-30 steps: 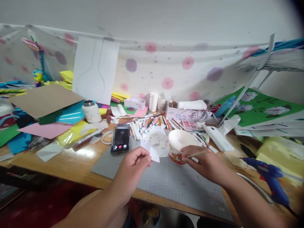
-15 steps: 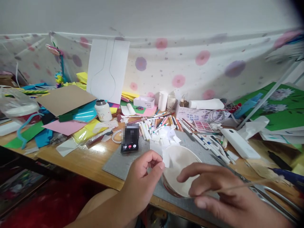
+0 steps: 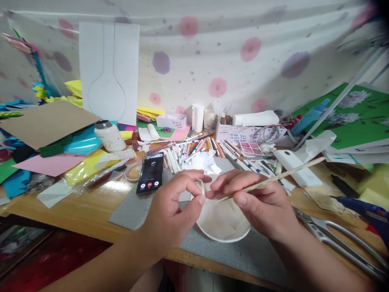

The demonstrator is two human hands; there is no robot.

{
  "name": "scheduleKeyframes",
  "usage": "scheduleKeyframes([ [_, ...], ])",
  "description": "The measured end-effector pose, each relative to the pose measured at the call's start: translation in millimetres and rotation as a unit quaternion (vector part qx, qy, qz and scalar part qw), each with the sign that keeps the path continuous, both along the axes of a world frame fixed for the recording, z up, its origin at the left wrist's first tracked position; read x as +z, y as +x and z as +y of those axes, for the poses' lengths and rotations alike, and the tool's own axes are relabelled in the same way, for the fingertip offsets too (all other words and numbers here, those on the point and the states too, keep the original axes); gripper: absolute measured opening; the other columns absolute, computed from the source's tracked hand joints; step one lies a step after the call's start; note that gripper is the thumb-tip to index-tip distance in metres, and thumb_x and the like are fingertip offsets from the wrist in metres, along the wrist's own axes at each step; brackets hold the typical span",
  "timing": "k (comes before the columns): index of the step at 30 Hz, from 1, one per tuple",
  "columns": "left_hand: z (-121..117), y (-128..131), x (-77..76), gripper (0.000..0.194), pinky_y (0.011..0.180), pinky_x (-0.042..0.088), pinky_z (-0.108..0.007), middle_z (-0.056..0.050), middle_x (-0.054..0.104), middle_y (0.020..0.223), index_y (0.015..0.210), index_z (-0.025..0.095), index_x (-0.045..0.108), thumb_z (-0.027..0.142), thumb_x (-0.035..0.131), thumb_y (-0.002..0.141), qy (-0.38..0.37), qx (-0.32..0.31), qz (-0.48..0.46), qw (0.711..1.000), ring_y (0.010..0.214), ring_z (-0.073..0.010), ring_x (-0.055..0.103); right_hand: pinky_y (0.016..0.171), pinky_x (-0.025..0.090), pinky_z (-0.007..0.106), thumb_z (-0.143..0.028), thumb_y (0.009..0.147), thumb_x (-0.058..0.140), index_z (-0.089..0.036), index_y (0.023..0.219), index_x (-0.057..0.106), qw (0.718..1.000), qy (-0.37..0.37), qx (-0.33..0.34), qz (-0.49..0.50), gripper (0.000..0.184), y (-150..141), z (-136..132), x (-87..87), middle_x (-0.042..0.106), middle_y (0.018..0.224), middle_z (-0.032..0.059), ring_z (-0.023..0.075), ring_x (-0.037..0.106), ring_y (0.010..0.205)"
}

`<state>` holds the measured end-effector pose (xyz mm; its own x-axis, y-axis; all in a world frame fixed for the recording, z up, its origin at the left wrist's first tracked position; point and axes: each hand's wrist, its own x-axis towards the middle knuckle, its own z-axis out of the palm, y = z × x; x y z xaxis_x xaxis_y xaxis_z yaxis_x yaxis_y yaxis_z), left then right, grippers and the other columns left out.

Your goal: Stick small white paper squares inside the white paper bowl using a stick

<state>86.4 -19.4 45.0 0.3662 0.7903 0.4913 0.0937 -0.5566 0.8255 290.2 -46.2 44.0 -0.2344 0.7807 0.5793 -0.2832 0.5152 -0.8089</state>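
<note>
Bowl (image 3: 225, 240) contents unclear; left hand (image 3: 178, 198) pinches white scrap (image 3: 200, 186), right hand (image 3: 263, 198) grips stick (image 3: 287, 173) above it; box (image 3: 249, 137) behind: handwritten numbers (image 3: 236, 139).

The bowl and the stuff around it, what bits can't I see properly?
All in the head view:
Bowl: the far rim is partly hidden by the left hand and right hand.
White piece: mostly covered by the left hand, so its shape is unclear.
Stick: its tip is too small to tell what's on it.
Glue gun: cut off by the right edge.
Small box: writing too small and blurred.
</note>
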Motion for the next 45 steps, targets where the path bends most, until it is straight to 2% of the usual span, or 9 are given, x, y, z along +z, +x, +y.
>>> scheduleKeyframes([
  [4,3,3,-0.8,0.014,0.08,0.054,-0.033,0.0,0.069,0.085,0.082,0.023,0.064,0.011,0.06,0.087,0.049,-0.028,0.014,0.998,0.083,-0.0169,0.069,0.094,0.062,0.037,-0.025,0.098,0.071,-0.027,0.102,0.081,0.998,0.01,-0.064,-0.022,0.011,8,-5,5.0,0.082,0.1,0.005,0.0205,0.077,0.101],
  [9,1,-1,0.6,0.015,0.081,0.054,-0.031,0.001,0.068,0.086,0.084,0.025,0.067,0.009,0.067,0.084,0.047,-0.02,0.047,0.998,0.084,-0.0165,0.068,0.093,0.063,0.032,-0.016,0.095,0.074,-0.023,0.101,0.08,0.992,0.037,-0.103,-0.061,0.012,9,-9,11.2,0.082,0.097,0.0047,0.0185,0.078,0.098],
  [13,-6,1,0.3,0.019,0.071,0.055,-0.024,0.004,0.068,0.079,0.08,0.026,0.064,0.008,0.069,0.081,0.005,0.004,0.02,1.0,0.074,-0.0133,0.068,0.089,0.063,0.029,-0.009,0.093,0.073,-0.022,0.099,0.078,0.992,0.04,-0.097,-0.073,0.016,4,-11,10.1,0.082,0.096,0.0039,0.0171,0.078,0.095],
  [16,-11,1,-1.2,0.023,0.067,0.056,-0.022,0.006,0.07,0.079,0.088,0.028,0.063,0.009,0.072,0.079,-0.042,0.025,-0.007,0.999,0.071,-0.0131,0.069,0.086,0.062,0.027,-0.008,0.093,0.072,-0.021,0.098,0.077,0.992,0.037,-0.088,-0.079,0.015,2,-11,10.1,0.081,0.094,0.0034,0.0157,0.078,0.092],
  [19,-13,-1,0.3,0.026,0.064,0.056,-0.022,0.005,0.072,0.078,0.095,0.029,0.068,0.011,0.075,0.078,-0.042,0.033,0.015,0.998,0.07,-0.0138,0.07,0.087,0.061,0.025,-0.009,0.094,0.071,-0.021,0.097,0.077,0.994,0.024,-0.069,-0.075,0.014,1,-13,11.3,0.081,0.095,0.0026,0.0148,0.077,0.093],
  [23,-13,-5,7.6,0.014,0.06,0.051,-0.022,0.004,0.073,0.073,0.082,0.027,0.073,0.013,0.075,0.081,-0.02,0.011,0.051,0.998,0.063,-0.0126,0.066,0.085,0.062,0.026,-0.009,0.094,0.071,-0.021,0.098,0.077,0.996,0.011,-0.053,-0.067,0.015,2,-15,12.1,0.081,0.093,0.0023,0.0151,0.077,0.091],
  [27,-12,-5,12.4,0.016,0.06,0.049,-0.023,0.003,0.071,0.073,0.077,0.026,0.074,0.013,0.069,0.083,-0.036,-0.024,0.037,0.998,0.065,-0.0131,0.065,0.087,0.062,0.026,-0.007,0.094,0.071,-0.021,0.1,0.078,0.997,0.005,-0.04,-0.061,0.017,2,-15,11.7,0.081,0.095,0.0031,0.0152,0.077,0.093],
  [36,-13,-5,9.3,0.014,0.066,0.048,-0.026,0.002,0.072,0.075,0.076,0.025,0.069,0.018,0.065,0.088,-0.079,-0.034,0.046,0.995,0.068,-0.0159,0.064,0.088,0.063,0.031,-0.014,0.095,0.072,-0.024,0.101,0.078,0.995,0.024,-0.063,-0.068,0.013,-1,-16,9.9,0.082,0.093,0.0033,0.0178,0.077,0.093],
  [45,-18,0,9.3,0.015,0.069,0.047,-0.028,0.003,0.072,0.071,0.072,0.025,0.069,0.027,0.066,0.087,-0.108,0.005,0.052,0.993,0.062,-0.0152,0.06,0.086,0.063,0.028,-0.013,0.095,0.071,-0.022,0.1,0.079,0.995,0.027,-0.064,-0.071,0.013,1,-15,9.7,0.081,0.092,0.0034,0.0165,0.077,0.092],
])
